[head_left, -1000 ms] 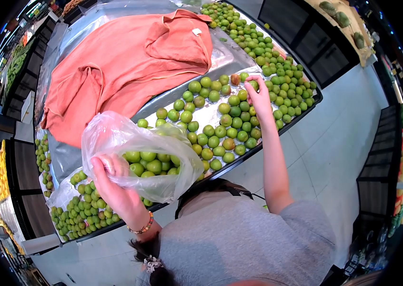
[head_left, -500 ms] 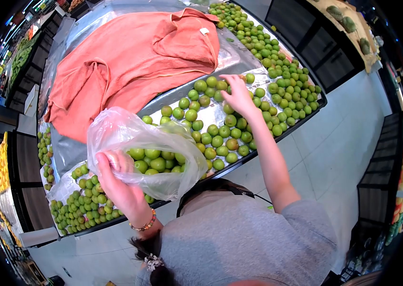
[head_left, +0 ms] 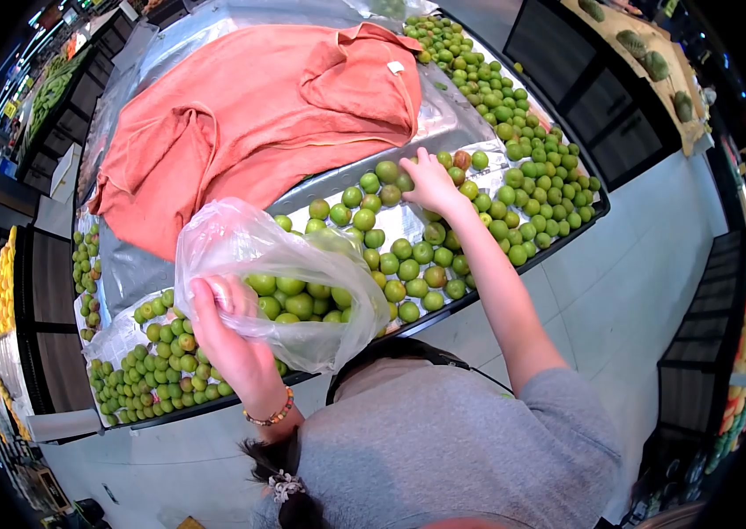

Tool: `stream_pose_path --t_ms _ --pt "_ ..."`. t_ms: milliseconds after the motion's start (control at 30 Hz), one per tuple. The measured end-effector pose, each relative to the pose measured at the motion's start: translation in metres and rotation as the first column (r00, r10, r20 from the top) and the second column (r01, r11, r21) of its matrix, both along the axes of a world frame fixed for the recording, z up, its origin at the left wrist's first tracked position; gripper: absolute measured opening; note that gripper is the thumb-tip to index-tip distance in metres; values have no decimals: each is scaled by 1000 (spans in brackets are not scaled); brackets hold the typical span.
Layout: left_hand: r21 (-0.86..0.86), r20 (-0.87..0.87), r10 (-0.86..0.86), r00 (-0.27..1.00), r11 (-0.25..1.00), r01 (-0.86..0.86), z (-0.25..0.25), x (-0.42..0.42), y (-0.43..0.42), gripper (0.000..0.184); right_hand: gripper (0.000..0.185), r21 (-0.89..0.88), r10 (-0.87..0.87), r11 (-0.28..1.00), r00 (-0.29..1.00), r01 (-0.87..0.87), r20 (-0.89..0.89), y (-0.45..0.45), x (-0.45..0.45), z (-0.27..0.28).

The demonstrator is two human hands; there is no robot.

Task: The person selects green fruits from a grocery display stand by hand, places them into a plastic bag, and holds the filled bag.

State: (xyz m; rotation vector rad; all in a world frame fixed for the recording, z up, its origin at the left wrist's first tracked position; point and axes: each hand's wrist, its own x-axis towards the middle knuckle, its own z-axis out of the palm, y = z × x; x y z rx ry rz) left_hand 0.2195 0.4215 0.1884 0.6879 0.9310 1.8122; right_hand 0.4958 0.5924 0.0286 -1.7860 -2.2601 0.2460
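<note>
My left hand (head_left: 236, 339), with a beaded bracelet at the wrist, grips the near left rim of a clear plastic bag (head_left: 329, 339). The bag's mouth gapes upward and several green round fruits (head_left: 300, 306) show inside. My right hand (head_left: 430, 183) reaches over the loose green fruits on the foil-lined display. Its fingertips are at a green fruit (head_left: 404, 181) beside other fruits; whether they grip it is hard to tell. A brownish fruit (head_left: 462, 160) lies just right of this hand.
A salmon-coloured cloth (head_left: 258, 115) covers the display's raised middle. More green fruits (head_left: 549, 176) fill the right side, others (head_left: 152, 375) the lower left. The black display edge (head_left: 443, 310) runs near my body. Yellow fruit (head_left: 0, 291) stands at far left.
My right hand has moved left across the fruits, away from the fruit it was touching near the brownish one. My left hand still holds the bag. The view has shifted slightly.
</note>
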Motion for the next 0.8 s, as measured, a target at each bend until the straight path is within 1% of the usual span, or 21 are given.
stream_pose_path --t_ms 67,167,200,233,300,367,433,533,633,667,700,733,767,800 --pt "-7 5 10 1000 1000 -10 1 1 0 37 54 -5 8 1000 995 -8 -100 -7 4 2" --pt "-17 9 16 1000 1000 -16 0 1 0 37 51 48 42 998 963 -30 -268 -19 9 9" --pt "-17 7 21 1000 1000 -21 0 2 -1 37 51 7 7 1000 951 -5 -309 -22 9 16" --pt "-18 6 26 1000 1000 -26 2 4 -1 37 50 19 -28 999 954 35 -299 -24 10 20" --pt "-10 13 29 999 1000 -29 2 6 0 37 48 98 -38 993 959 68 -280 -26 7 25" --pt "10 27 25 999 1000 -25 0 6 0 37 48 199 68 980 965 -17 -252 -20 -1 19" --pt "12 26 15 1000 1000 -16 -1 6 -1 37 48 192 121 978 975 -85 -188 -15 -11 12" --pt "12 21 1 1000 1000 -1 -1 6 -3 36 45 131 47 991 980 -22 -194 -8 -25 4" --pt "-8 17 18 1000 1000 -18 -1 7 -4 36 44 140 11 990 966 26 -259 -2 -28 2" --pt "-16 17 29 999 999 -29 0 8 -5 36 40 196 -2 979 968 53 -251 -1 -28 3" --pt "-17 23 31 999 999 -30 1 9 -5 36 39 145 8 986 851 80 -525 -4 -31 8" --pt "-15 30 33 999 999 -32 1 9 -5 36 37 90 9 992 659 89 -752 -6 -34 13" --pt "-13 38 36 999 999 -36 2 10 -5 36 35 34 -1 996 411 79 -912 -9 -37 20" --pt "-7 38 32 999 999 -32 2 10 -4 36 30 -30 -30 999 47 19 -998 -14 -39 32"
